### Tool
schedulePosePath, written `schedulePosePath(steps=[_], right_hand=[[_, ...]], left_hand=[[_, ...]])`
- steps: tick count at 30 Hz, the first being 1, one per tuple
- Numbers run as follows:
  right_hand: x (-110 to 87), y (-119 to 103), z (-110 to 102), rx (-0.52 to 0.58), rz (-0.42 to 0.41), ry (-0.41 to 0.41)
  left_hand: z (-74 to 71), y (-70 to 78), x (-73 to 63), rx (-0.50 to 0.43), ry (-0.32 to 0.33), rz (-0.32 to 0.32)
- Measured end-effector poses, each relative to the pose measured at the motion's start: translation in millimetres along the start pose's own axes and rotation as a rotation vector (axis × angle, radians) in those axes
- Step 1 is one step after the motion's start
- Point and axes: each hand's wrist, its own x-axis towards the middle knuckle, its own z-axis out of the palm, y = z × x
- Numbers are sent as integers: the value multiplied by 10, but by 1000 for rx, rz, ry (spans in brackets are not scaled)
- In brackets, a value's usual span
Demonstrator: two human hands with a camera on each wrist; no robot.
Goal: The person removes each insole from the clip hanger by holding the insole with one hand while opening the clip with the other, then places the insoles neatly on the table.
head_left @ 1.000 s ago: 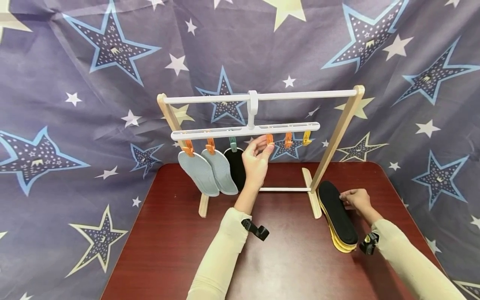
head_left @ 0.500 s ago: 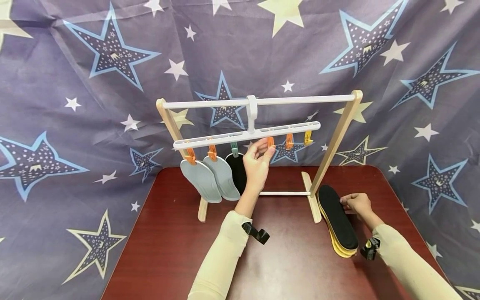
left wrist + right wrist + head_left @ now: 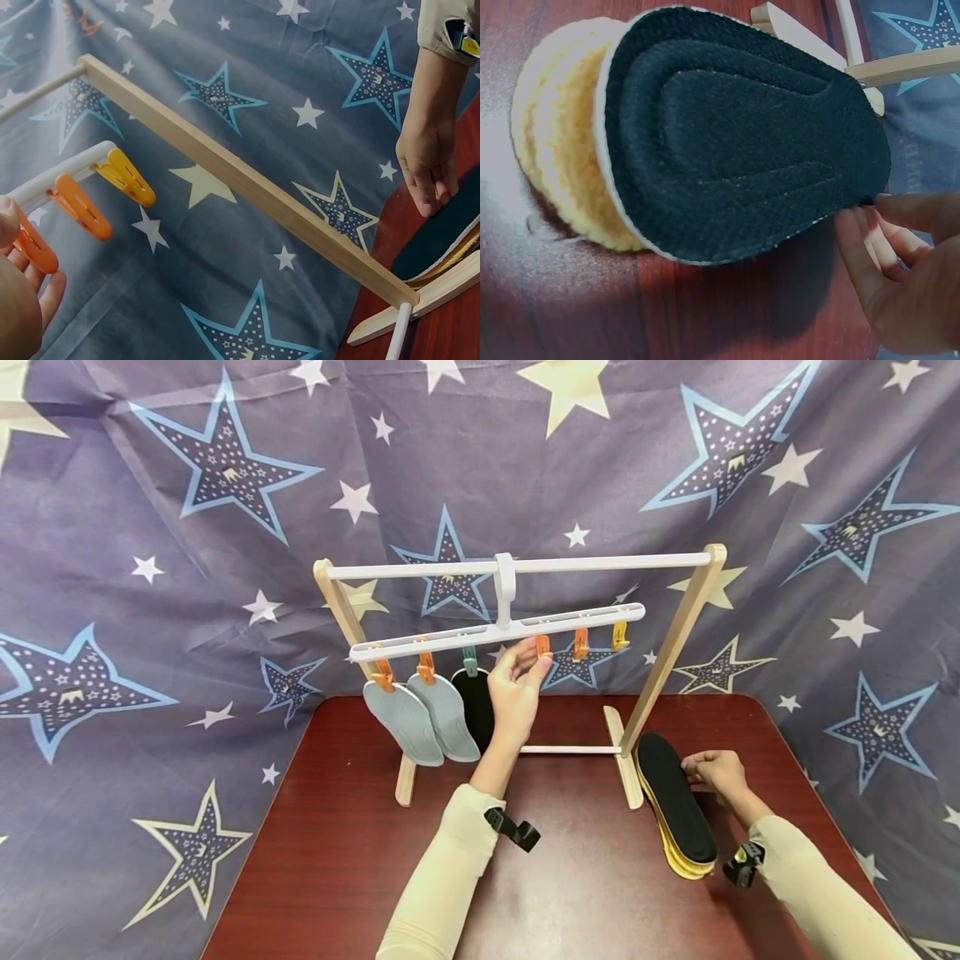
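Observation:
In the head view, my left hand pinches an orange clip under a white hanger. The hanger tilts, its right end higher. Two grey insoles hang from orange clips at its left, and a black insole hangs from a green clip, partly behind my left hand. Further right, another orange clip and a yellow clip hold nothing. On the table, my right hand pinches the side edge of a black insole that lies over yellow fleecy insoles.
A rack with wooden side posts and a white top rod carries the hanger. Its right foot stands beside the insole stack on the red-brown table. A star-patterned cloth hangs behind.
The hanger tilts more, with its left end lower and right end higher. My left hand stays on the orange clip and my right hand at the black insole. The head view has shifted slightly.

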Motion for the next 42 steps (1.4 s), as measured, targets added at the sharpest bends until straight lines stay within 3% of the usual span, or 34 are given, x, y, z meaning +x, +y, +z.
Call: schedulePosePath(steps=[10, 18, 25, 32, 37, 42], right_hand=[[-67, -108, -16, -81, -56, 83], [-220, -353, 47, -120, -165, 198], [-342, -636, 168, -81, -284, 153], [-459, -965, 358, 98, -393, 44], [-491, -1141, 532, 147, -446, 23], [-498, -1302, 694, 165, -469, 15]], left_hand=[[16, 33, -7, 3, -11, -16], [15, 65, -13, 9, -43, -1], [5, 85, -10, 27, -75, -20], [-40, 154, -39, 43, -109, 16], [-119, 245, -89, 84, -34, 80], [-254, 320, -143, 152, 193, 115]])
